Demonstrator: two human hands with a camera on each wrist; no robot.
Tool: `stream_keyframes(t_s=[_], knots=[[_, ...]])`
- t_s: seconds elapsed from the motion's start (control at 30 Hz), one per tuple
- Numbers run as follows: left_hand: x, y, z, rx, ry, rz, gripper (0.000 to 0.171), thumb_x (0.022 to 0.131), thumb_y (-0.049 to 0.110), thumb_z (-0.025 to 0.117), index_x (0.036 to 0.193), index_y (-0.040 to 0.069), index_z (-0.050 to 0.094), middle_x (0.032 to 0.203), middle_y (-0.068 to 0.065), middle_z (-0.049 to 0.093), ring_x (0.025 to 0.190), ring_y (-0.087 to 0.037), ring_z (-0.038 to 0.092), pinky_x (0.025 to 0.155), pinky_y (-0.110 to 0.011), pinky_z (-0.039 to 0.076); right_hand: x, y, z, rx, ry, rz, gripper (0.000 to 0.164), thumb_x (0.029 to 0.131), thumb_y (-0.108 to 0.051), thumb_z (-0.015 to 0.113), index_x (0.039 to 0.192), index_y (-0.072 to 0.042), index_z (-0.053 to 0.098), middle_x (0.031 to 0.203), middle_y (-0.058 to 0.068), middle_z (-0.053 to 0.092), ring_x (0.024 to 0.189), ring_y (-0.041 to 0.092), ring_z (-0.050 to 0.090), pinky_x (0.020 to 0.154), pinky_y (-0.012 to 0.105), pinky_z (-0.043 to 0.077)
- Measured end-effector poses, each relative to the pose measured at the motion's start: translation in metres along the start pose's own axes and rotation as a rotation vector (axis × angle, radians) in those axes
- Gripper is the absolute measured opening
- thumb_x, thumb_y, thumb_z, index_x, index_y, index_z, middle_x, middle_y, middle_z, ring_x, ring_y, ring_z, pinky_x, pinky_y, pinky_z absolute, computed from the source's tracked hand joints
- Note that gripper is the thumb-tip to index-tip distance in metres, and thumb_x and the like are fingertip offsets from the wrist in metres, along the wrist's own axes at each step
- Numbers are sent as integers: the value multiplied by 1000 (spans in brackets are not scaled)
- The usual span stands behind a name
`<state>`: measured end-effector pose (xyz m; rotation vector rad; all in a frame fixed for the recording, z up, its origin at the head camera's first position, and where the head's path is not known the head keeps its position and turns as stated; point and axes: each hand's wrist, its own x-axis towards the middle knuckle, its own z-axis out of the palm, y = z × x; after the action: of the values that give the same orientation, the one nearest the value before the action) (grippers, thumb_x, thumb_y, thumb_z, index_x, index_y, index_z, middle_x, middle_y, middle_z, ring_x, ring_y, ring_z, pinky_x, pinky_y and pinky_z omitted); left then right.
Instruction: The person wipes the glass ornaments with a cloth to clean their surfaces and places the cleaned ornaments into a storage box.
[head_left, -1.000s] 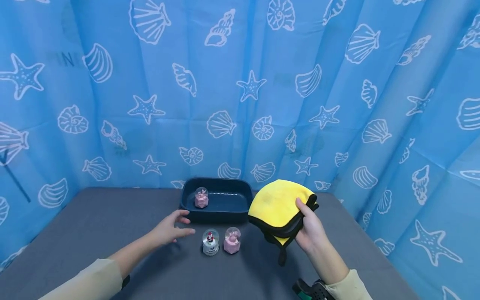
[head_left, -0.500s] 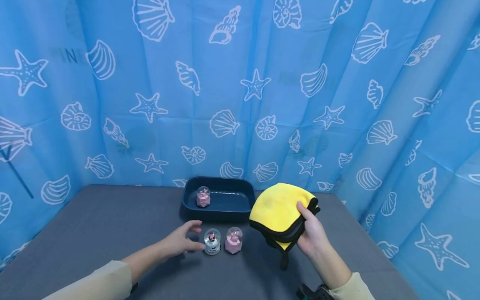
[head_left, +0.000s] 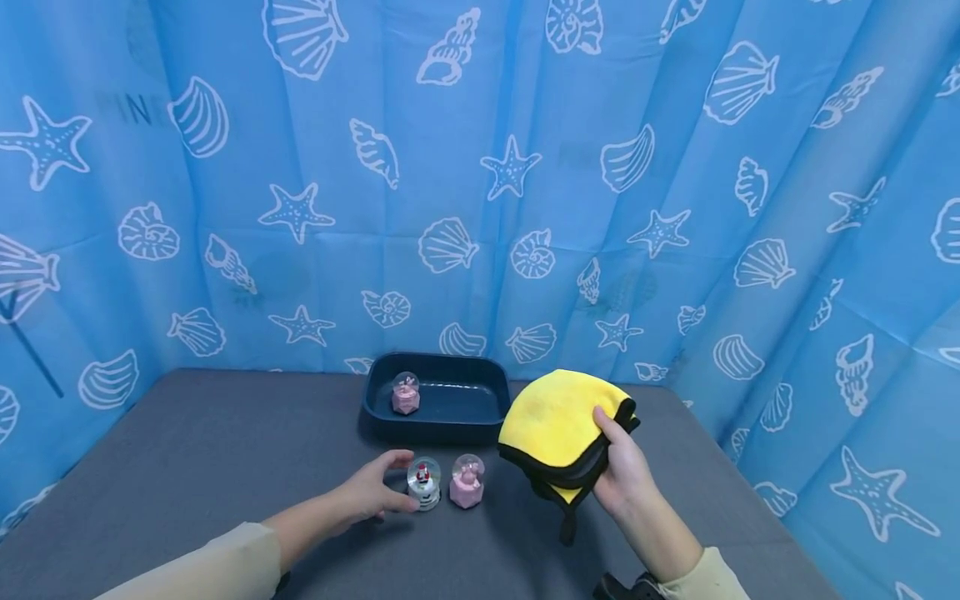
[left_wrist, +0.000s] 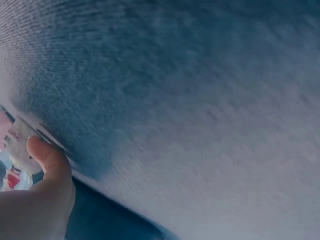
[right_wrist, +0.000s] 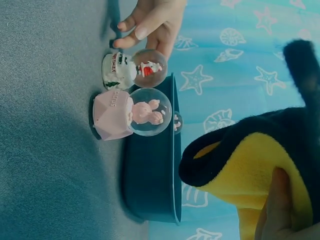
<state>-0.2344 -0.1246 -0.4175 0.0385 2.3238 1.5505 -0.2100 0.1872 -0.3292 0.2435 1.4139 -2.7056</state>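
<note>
My left hand [head_left: 375, 490] is at the left side of a snow globe [head_left: 423, 485] with a white base and a small red-and-white figure inside. Its thumb is by the base, fingers spread around the near side; the left wrist view shows the thumb [left_wrist: 47, 157] against the white base [left_wrist: 22, 145]. Whether the fingertips touch the far side cannot be told. Beside it stands a pink snow globe [head_left: 467, 483] with a faceted base. My right hand [head_left: 626, 467] grips a folded yellow cleaning cloth [head_left: 562, 417] with black edging, raised above the table, its hanging loop dangling.
Behind the two globes sits a dark blue rectangular dish [head_left: 465, 404], with another pink snow globe [head_left: 406, 393] in its left part. A grey cloth covers the table [head_left: 247, 442]. A blue curtain [head_left: 465, 183] with white shells hangs along the back and sides.
My left hand has moved right, up to the white-based snow globe, its fingers drawing nearer to it. The right hand keeps holding the cloth in nearly the same place.
</note>
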Motion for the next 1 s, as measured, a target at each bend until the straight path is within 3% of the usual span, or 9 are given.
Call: stream_keyframes(t_s=[0.27,0.4,0.67,0.83,1.0], knots=[[8,1,14,-22,46,-35,68,76,11,82,135,1,48,128,-19,51,86,-24,57,63,-35,49,2,0,-2,21,1,8,34,102,-32,48,130,-15,37,105,-9,67,102,4,64,97,25,44],[10,1,19,-10,61,-37,67,76,7,82,134,-1,48,120,-16,55,86,-24,55,62,-33,47,3,0,-3,47,6,9,34,102,-31,48,130,-16,37,105,-9,67,102,4,64,97,25,44],[14,0,20,20,38,-13,62,78,12,81,131,0,51,100,-7,59,75,-22,57,61,-33,45,5,1,-3,47,3,8,34,102,-30,47,131,-16,37,105,-10,66,102,3,64,98,24,43],[14,-1,21,5,61,-8,59,78,12,82,129,1,54,96,-7,60,73,-22,58,59,-31,42,5,4,-1,37,7,8,35,102,-32,47,131,-15,37,105,-9,67,102,4,64,98,25,43],[9,1,19,-54,70,-27,62,78,12,82,131,0,53,102,-12,60,80,-25,59,62,-36,49,4,5,2,10,12,-3,33,103,-32,47,130,-15,37,105,-10,66,103,4,64,98,25,43]])
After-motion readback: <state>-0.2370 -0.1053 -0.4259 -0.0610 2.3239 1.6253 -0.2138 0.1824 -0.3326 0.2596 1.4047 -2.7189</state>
